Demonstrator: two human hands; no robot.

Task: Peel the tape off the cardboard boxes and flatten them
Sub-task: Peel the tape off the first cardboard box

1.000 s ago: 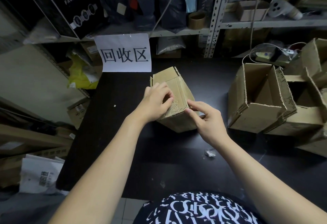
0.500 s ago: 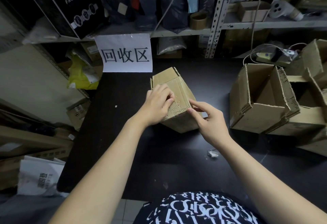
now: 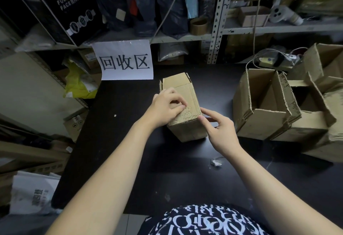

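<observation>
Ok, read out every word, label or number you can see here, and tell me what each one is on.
"FULL FACE MASK": on the black box on the upper left shelf.
"回收区": on the white paper sign hanging from the shelf edge.
Too small or blurred to read: the label on the grey bag, the print on the white bag, the shirt pattern, and the marks on the cardboard box.
</observation>
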